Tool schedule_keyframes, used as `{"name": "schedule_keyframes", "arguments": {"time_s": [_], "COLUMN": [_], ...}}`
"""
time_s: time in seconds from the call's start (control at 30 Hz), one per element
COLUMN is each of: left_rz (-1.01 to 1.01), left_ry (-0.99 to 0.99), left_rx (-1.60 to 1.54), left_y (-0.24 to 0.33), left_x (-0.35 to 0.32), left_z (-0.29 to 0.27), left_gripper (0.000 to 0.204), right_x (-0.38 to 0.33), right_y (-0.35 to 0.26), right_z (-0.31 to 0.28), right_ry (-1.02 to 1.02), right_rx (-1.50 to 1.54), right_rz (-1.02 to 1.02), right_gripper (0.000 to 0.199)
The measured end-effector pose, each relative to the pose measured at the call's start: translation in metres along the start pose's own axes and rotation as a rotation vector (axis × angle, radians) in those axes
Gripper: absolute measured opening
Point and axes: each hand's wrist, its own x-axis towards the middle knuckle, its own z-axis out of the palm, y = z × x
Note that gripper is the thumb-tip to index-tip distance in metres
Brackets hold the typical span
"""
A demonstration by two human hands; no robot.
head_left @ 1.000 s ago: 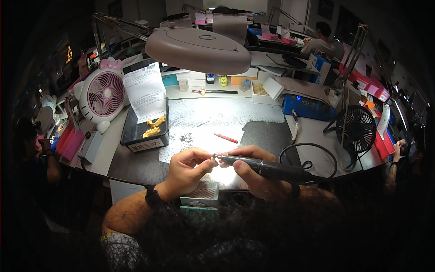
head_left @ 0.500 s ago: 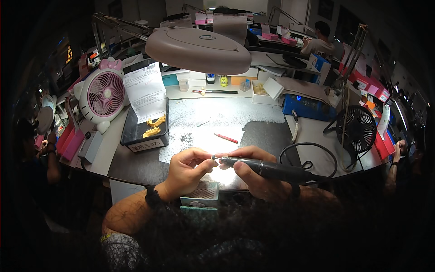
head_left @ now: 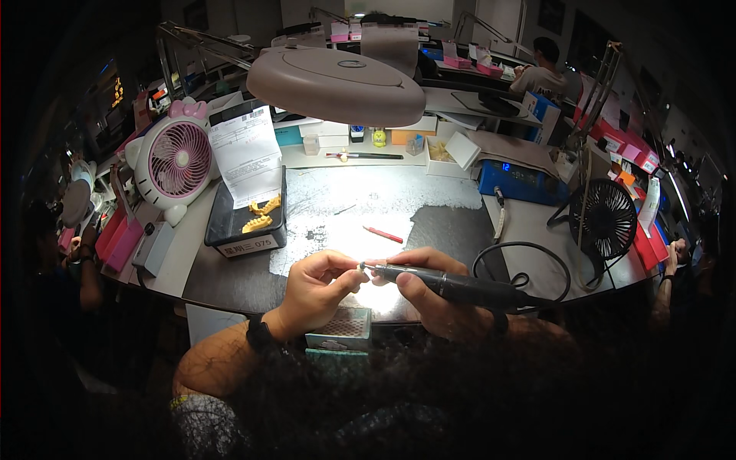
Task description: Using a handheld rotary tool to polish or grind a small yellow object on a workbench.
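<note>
Two hands unmoved, left hand (head_left: 318, 287) pinching small piece (head_left: 360, 267), right hand (head_left: 429, 295) gripping handpiece (head_left: 452, 285)

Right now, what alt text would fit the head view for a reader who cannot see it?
The right hand holds a dark corded rotary handpiece whose tip meets a tiny white piece pinched in the left hand. Behind on the lit workbench sit a black tray with yellow dental casts, a pink fan and a red pencil.

The bench top (head_left: 345, 207) is lit brightly by the overhead lamp (head_left: 337, 84), with glare; edges are darkened and bent.
</note>
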Motion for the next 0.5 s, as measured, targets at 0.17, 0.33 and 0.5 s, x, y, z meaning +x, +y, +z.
{"name": "schedule_keyframes", "arguments": {"time_s": [0.17, 0.33, 0.5], "left_rz": [-0.017, -0.013, -0.017], "left_ry": [0.031, 0.038, 0.040], "left_rx": [-0.054, -0.063, -0.060], "left_y": [0.003, 0.000, 0.001], "left_x": [0.001, 0.001, 0.001], "left_z": [0.005, 0.003, 0.004], "left_gripper": [0.015, 0.015, 0.016], "right_x": [-0.003, -0.001, -0.002], "right_y": [0.008, 0.007, 0.004], "right_z": [-0.002, -0.002, -0.002], "right_ry": [0.044, 0.032, 0.035], "right_rx": [-0.004, -0.007, -0.073], "right_rz": [0.035, 0.016, 0.049], "right_gripper": [0.023, 0.025, 0.025]}}
